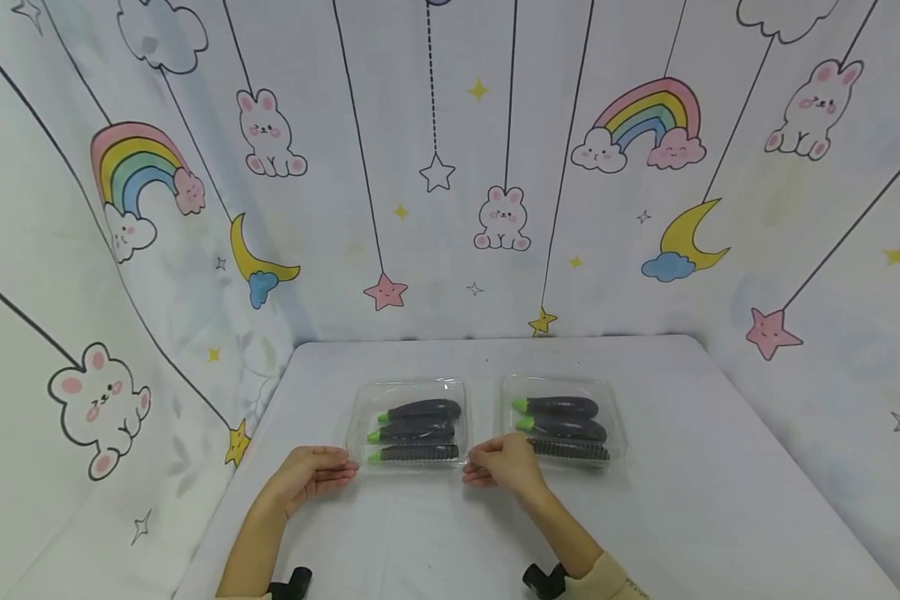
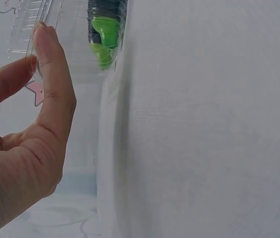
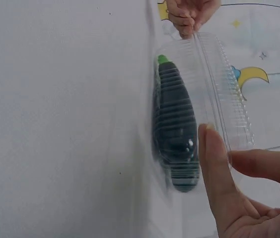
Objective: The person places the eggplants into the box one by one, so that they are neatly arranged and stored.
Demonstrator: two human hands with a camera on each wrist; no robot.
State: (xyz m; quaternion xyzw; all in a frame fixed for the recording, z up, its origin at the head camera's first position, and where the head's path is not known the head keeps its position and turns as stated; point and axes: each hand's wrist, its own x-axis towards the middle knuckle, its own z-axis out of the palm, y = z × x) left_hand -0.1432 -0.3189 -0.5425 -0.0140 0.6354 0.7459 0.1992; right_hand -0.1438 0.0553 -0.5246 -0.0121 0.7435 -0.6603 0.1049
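Observation:
A clear plastic clamshell box [image 1: 368, 403] lies left of the middle of the white table, holding dark eggplants [image 1: 420, 429] with bright green stem ends. My left hand [image 1: 311, 477] pinches the rim at its near left corner; thumb and fingers meet across the clear edge [image 2: 36, 42] in the left wrist view. At the near right corner, my right hand [image 1: 506, 465] pinches the same box's rim [image 3: 213, 94]. The ribbed side wall distorts the lowest eggplant [image 3: 175, 114]. My right hand hides the near left corner of a second clear box [image 1: 617, 408].
That second box stands to the right, with similar dark eggplants [image 1: 558, 406] in it. White cloth covers the table [image 1: 682, 500]. Curtains [image 1: 450, 250] printed with rabbits, rainbows and stars enclose the back and sides.

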